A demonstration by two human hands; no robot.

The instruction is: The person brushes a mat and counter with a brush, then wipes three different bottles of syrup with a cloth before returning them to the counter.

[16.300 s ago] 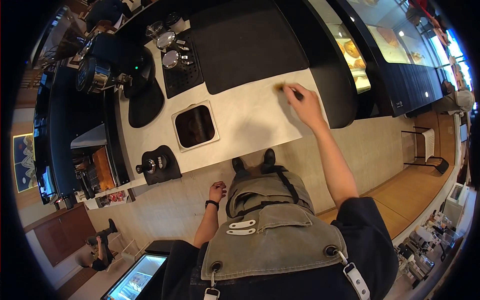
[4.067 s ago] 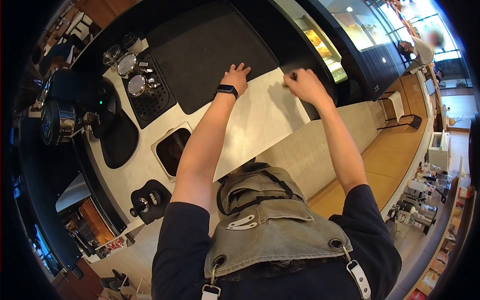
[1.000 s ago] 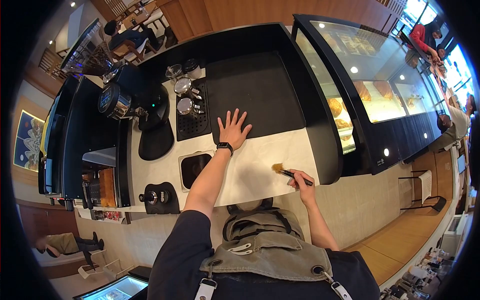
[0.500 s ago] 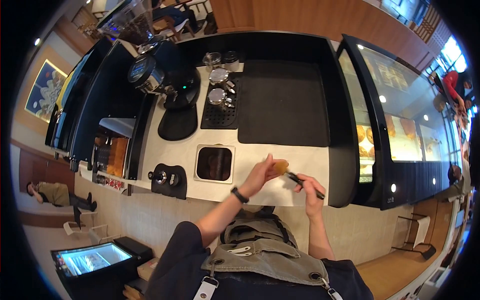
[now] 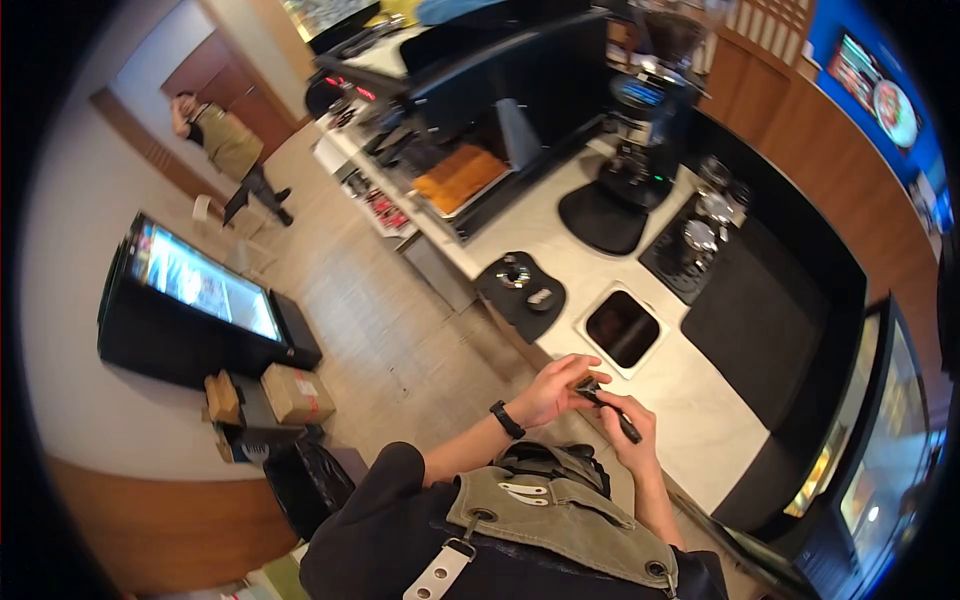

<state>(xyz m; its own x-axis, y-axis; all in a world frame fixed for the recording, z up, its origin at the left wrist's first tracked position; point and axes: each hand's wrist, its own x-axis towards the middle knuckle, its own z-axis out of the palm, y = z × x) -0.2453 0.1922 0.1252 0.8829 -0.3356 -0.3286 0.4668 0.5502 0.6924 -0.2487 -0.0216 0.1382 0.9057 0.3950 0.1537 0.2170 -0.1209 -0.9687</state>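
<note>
My right hand (image 5: 634, 426) is closed around the black handle of a small brush (image 5: 617, 412). The brush head has tan bristles and lies against the fingers of my left hand (image 5: 553, 394). Those fingers are stretched out and partly apart, touching the bristle end rather than wrapped round it. Both hands are above the front edge of the pale counter (image 5: 710, 455), just below a square steel-rimmed opening (image 5: 655, 358) set into it.
Left of the opening, a black mat (image 5: 546, 322) carries a tamper (image 5: 514, 275). Farther back are a coffee grinder (image 5: 640, 120) and portafilters (image 5: 699, 236) on a drip tray. A large dark mat (image 5: 765, 330) covers the right side. A person (image 5: 225, 140) stands at far left.
The head view has swung left, bringing the fridge and espresso machine further into view. Both hands and the brush now appear nearer the square opening, close together.
</note>
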